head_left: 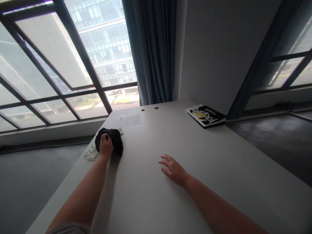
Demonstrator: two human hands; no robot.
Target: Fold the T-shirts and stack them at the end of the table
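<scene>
At the left edge of the white table [146, 146], my left hand [106, 145] is closed on a bunched black cloth [117, 140]; its exact kind does not show. Beneath and beside that cloth lies a crumpled white cloth or tissue [91, 153], partly hidden. My right hand [172, 169] is over the middle of the table with its fingers spread, palm down and holding nothing. Whether its fingertips touch the surface I cannot tell.
Sheets of paper [129, 120] lie behind the black cloth. A black and white printed folder or book [207, 115] rests at the back right edge. Two round holes, one a cable hole [156, 108], pierce the far end. Beyond stand a blue curtain [153, 52] and windows.
</scene>
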